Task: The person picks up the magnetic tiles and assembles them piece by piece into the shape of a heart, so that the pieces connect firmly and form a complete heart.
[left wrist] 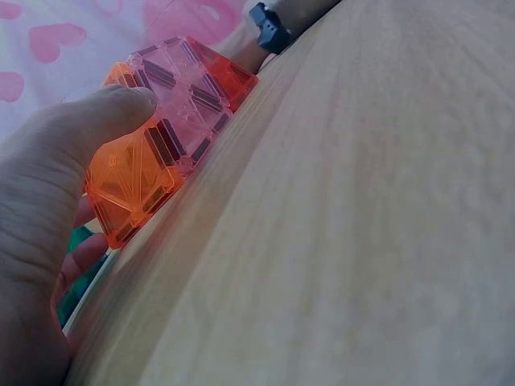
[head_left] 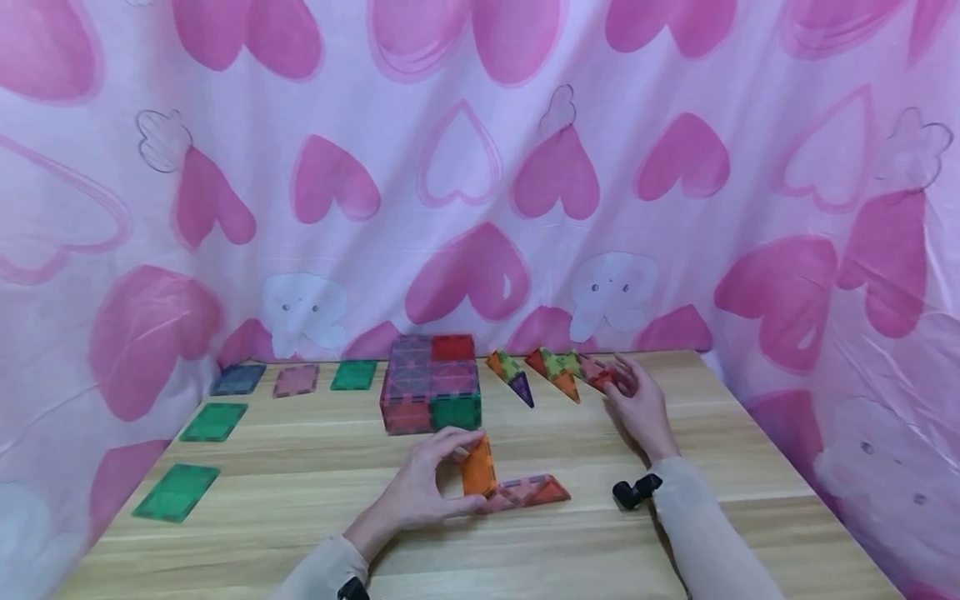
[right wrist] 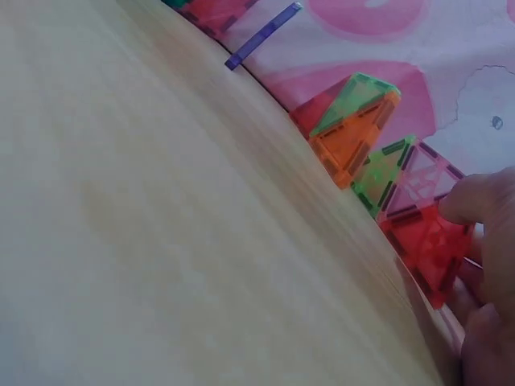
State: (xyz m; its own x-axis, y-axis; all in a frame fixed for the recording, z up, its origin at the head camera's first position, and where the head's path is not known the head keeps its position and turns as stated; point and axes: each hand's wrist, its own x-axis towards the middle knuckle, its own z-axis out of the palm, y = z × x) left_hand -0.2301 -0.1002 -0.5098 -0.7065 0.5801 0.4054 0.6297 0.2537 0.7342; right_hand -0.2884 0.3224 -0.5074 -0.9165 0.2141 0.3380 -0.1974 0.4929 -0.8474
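Near the table's middle my left hand (head_left: 412, 487) grips an upright orange magnetic tile (head_left: 478, 469) between thumb and fingers. Pink triangle tiles (left wrist: 179, 92) and a red triangle tile (head_left: 553, 490) join it in a low row to the right, standing on the table. At the back right my right hand (head_left: 641, 406) pinches a red triangle tile (right wrist: 429, 253), with the thumb by its upper edge. Against that tile lies a pink triangle tile (right wrist: 418, 178), then a green one (right wrist: 381, 177). Some of the right fingers are hidden behind the tile.
A block of purple, red and green tiles (head_left: 431, 379) stands at the back centre. Triangle clusters, one with a purple tile (head_left: 521, 387) and one with an orange tile (head_left: 566, 384), lie right of it. Several square tiles, including a green one (head_left: 177, 492), lie along the left.
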